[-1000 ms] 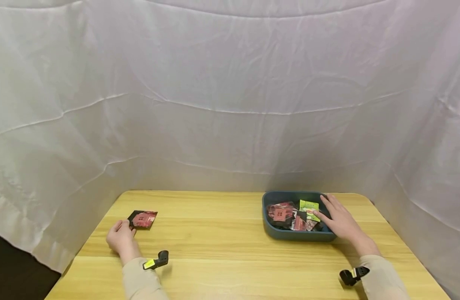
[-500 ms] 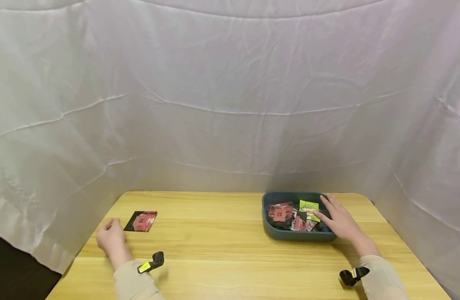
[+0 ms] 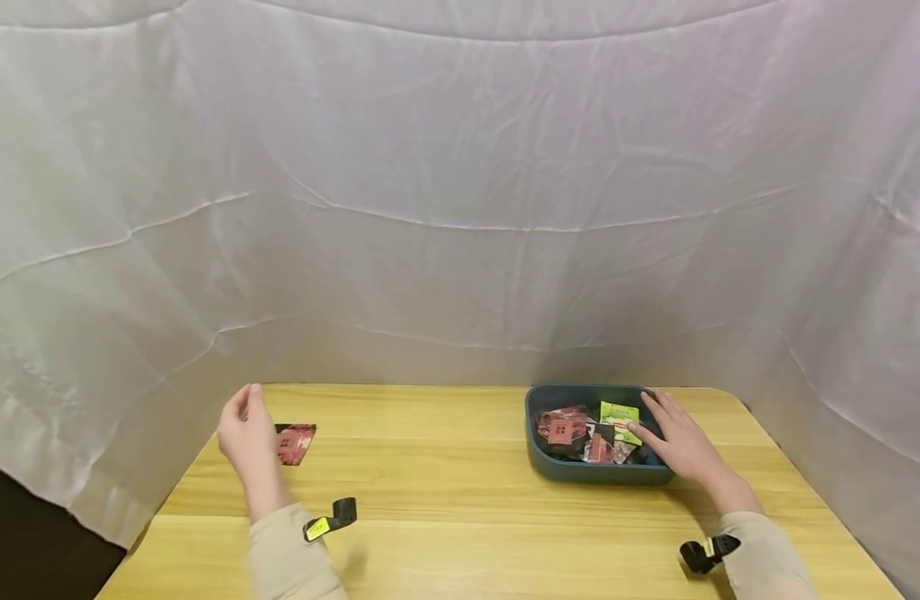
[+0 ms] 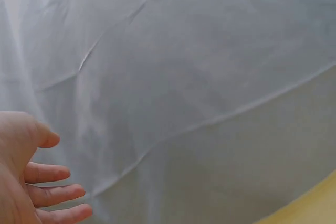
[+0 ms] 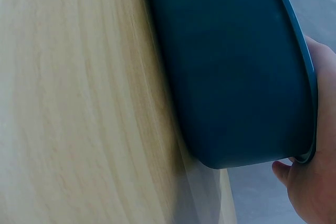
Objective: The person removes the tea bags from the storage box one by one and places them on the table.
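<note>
Packet (image 3: 298,443): on table (image 3: 430,500), eight o'clock; likely light, limp, slick; pinch edge. Left hand (image 3: 248,432) at its nine o'clock, loose, holding nothing. Right hand (image 3: 682,437), spread, rests on bin (image 3: 598,472), four o'clock.

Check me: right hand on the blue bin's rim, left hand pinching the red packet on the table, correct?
No: the left hand pinches nothing, as the left wrist view shows; the red packet lies on the table. The rest stands.
</note>
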A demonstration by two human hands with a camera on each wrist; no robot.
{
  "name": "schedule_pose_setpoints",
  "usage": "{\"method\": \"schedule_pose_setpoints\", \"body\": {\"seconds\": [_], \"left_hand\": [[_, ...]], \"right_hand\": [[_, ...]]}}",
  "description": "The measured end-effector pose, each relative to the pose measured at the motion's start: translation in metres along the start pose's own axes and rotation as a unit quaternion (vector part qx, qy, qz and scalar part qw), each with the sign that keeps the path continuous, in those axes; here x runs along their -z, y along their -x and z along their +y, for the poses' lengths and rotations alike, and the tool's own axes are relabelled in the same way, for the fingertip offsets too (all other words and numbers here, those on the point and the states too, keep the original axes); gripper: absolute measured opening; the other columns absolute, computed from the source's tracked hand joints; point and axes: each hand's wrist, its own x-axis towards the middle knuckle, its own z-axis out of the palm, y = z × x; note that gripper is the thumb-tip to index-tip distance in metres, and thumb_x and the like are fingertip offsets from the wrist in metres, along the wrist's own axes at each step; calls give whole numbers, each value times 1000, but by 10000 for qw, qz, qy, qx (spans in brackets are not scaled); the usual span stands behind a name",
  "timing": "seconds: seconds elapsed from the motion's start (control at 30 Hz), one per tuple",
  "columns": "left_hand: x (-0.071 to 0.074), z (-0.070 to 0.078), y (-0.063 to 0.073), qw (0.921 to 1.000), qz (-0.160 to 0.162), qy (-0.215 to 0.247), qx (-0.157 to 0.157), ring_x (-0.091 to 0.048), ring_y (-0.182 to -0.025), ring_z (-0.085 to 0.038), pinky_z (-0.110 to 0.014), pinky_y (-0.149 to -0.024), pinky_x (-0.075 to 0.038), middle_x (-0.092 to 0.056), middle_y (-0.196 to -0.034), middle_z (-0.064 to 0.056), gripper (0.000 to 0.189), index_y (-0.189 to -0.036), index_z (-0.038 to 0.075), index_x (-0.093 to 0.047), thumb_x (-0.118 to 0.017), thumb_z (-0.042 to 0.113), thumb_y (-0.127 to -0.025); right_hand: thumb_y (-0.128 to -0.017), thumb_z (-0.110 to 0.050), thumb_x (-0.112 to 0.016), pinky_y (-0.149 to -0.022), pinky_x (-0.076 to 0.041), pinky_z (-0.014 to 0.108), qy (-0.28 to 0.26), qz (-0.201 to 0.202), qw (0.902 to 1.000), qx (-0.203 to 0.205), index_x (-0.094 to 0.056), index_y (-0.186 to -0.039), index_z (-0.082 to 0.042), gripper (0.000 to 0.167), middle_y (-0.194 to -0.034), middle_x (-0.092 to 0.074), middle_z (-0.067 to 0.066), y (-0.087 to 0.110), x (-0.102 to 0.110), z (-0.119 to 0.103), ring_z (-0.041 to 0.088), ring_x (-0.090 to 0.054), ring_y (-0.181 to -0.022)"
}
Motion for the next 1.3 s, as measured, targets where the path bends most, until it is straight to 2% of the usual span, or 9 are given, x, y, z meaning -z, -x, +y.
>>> {"method": "schedule_pose_setpoints", "body": {"seconds": [0.23, 0.37, 0.47, 0.63, 0.8, 0.93, 1.03, 1.17, 1.3], "left_hand": [[-37, 19, 27, 9954, -325, 102, -891, -52, -122, -25, -41, -107, -41, -59, -133, -14, 48, -134, 9, -58, -53, 41, -98], [-57, 26, 41, 9902, -603, 7, -1257, -53, -126, -27, -42, -109, -41, -60, -135, -13, 46, -132, 9, -59, -56, 40, -98], [-72, 30, 53, 9850, -939, -69, -1445, -53, -128, -28, -43, -110, -41, -58, -138, -11, 48, -134, 12, -57, -56, 43, -97], [-100, 32, 79, 9710, -1466, -109, -1884, -55, -125, -27, -45, -106, -44, -60, -134, -10, 46, -134, 13, -57, -57, 41, -97], [-127, 30, 110, 9508, -1815, -199, -2504, -59, -121, -28, -45, -105, -45, -65, -127, -10, 43, -129, 11, -61, -60, 37, -96], [-146, 26, 136, 9259, -2207, -453, -3034, -58, -123, -28, -44, -106, -45, -64, -130, -11, 41, -129, 11, -61, -60, 35, -96], [-157, 22, 154, 8998, -2611, -814, -3399, -55, -127, -26, -43, -109, -43, -61, -134, -8, 43, -132, 13, -59, -57, 38, -97], [-169, 16, 179, 8547, -3214, -1340, -3849, -51, -131, -24, -44, -112, -40, -56, -140, -5, 48, -138, 16, -54, -51, 43, -99], [-178, 6, 199, 7973, -3883, -1861, -4230, -46, -137, -27, -49, -113, -37, -48, -148, -5, 52, -143, 19, -47, -45, 48, -100]], "right_hand": [[-98, -53, -47, -112, -16, 70, 12, 11, 10000, 15, -23, -153, 1, 80, -158, -14, 32, -1, 1, -1, 51, -13, -145], [-98, -53, -47, -111, -17, 69, 53, 41, 10000, 41, -24, -153, 1, 80, -157, -16, 33, -1, 2, -2, 52, -16, -144], [-98, -52, -48, -112, -16, 69, 41, 40, 10000, 49, -24, -153, 2, 80, -157, -16, 33, -1, 2, -2, 52, -15, -144], [-98, -51, -49, -112, -16, 69, -24, 56, 10000, 67, -24, -153, 2, 80, -157, -15, 33, -1, 2, -2, 52, -13, -145], [-98, -51, -49, -111, -16, 69, -35, 61, 9999, 90, -24, -153, 2, 80, -157, -16, 33, -1, 1, -2, 52, -14, -144], [-98, -51, -49, -112, -16, 69, -37, 75, 9999, 88, -24, -153, 1, 80, -157, -16, 33, -2, 0, -1, 52, -14, -144], [-98, -52, -49, -112, -16, 69, -58, 70, 9999, 74, -24, -153, 1, 80, -157, -15, 32, -2, -1, -1, 51, -13, -145], [-98, -53, -48, -112, -16, 69, -63, 66, 9999, 76, -23, -153, 1, 81, -157, -15, 32, -3, -2, -2, 51, -13, -145], [-98, -53, -48, -112, -16, 69, -74, 78, 9999, 68, -23, -153, 0, 81, -157, -15, 32, -4, -2, -3, 51, -14, -145]]}}
